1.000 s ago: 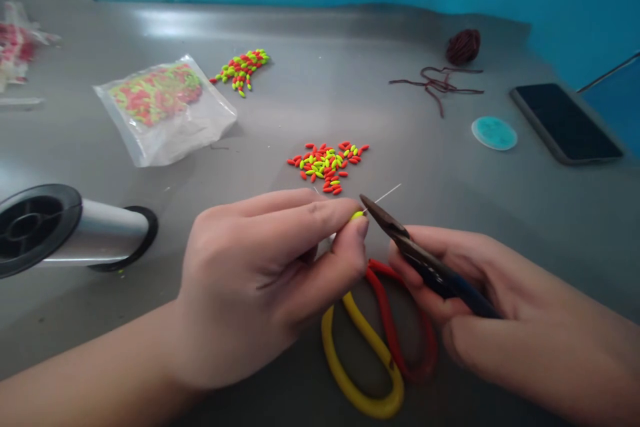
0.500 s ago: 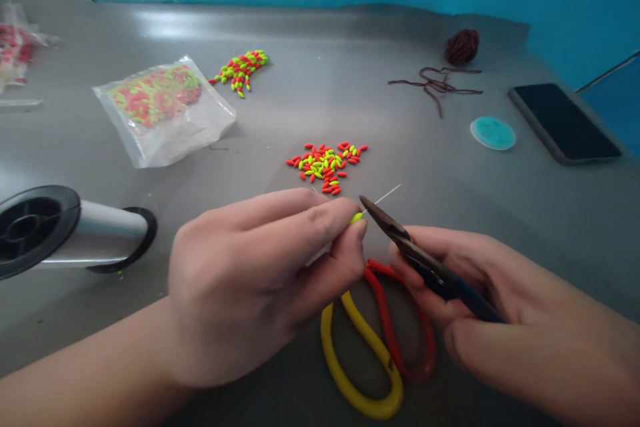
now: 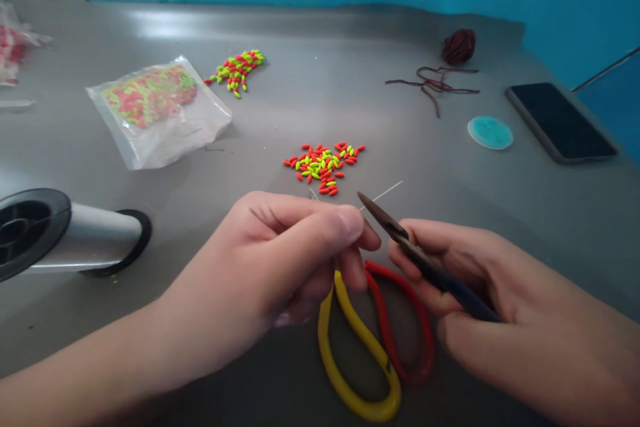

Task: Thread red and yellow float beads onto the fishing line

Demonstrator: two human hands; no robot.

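My left hand [image 3: 285, 253] is pinched shut near the middle of the grey table [image 3: 320, 100]; a thin clear line [image 3: 387, 191] sticks out past its fingertips, and whatever bead it grips is hidden. My right hand [image 3: 480, 293] is closed round dark needle-nose pliers [image 3: 400, 237], whose tip points up-left, right beside the left fingertips. Under both hands lie scissors with one yellow and one red handle loop [image 3: 375, 340]. Just beyond the hands sits a small pile of red and yellow-green oval beads [image 3: 323, 165].
A line spool [image 3: 60, 233] lies at the left edge. A plastic bag of beads [image 3: 155, 107] and a second bead pile [image 3: 235, 70] lie at back left. Dark red yarn [image 3: 440, 77], a teal disc [image 3: 490, 133] and a phone [image 3: 560, 121] are at the right.
My left hand has turned and closed further, so the yellow-green bead seen at its fingertips is now hidden. The right hand with the pliers has barely moved.
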